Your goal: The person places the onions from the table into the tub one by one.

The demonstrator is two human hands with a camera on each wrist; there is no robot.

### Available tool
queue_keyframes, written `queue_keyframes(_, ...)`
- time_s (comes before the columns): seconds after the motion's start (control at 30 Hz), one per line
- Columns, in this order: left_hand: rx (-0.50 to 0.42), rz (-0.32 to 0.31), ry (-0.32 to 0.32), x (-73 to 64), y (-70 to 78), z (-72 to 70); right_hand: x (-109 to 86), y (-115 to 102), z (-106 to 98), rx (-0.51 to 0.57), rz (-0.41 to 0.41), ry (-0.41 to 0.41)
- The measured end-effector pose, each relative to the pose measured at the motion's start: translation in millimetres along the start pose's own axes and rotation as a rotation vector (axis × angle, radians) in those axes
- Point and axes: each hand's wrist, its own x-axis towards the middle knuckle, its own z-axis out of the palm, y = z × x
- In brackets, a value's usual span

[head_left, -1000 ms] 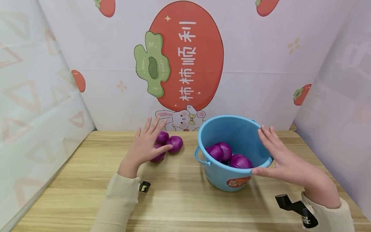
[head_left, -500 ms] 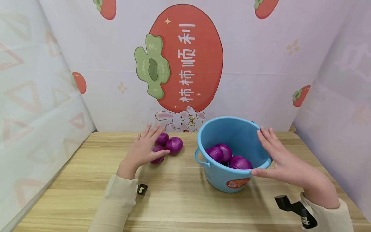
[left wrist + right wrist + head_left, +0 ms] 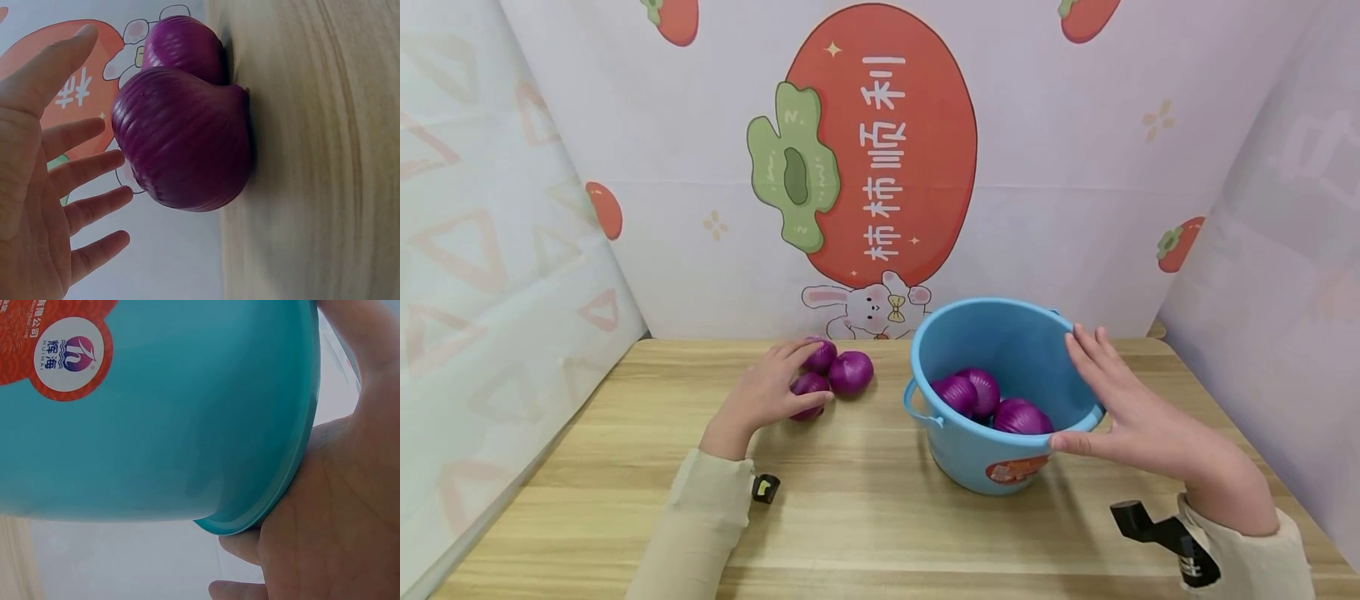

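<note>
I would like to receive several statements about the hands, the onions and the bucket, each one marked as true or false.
1. The right hand touches the bucket. True.
2. The bucket is yellow. False: it is blue, with a red label.
3. Three onions lie on the table outside the bucket. True.
4. The left hand is inside the bucket. False: it is by the onions on the table.
5. Other onions are inside the bucket. True.

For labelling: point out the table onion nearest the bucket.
The rightmost onion on the table; the other two lie farther left, partly behind the left hand.
</note>
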Motion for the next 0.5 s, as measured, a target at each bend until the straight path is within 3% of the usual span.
queue_keyframes(0.5, -0.005, -0.045, -0.039, -1.6, -7.1, 4.9, 0.0, -1.6, -0.5, -0.017, 0.008, -0.001)
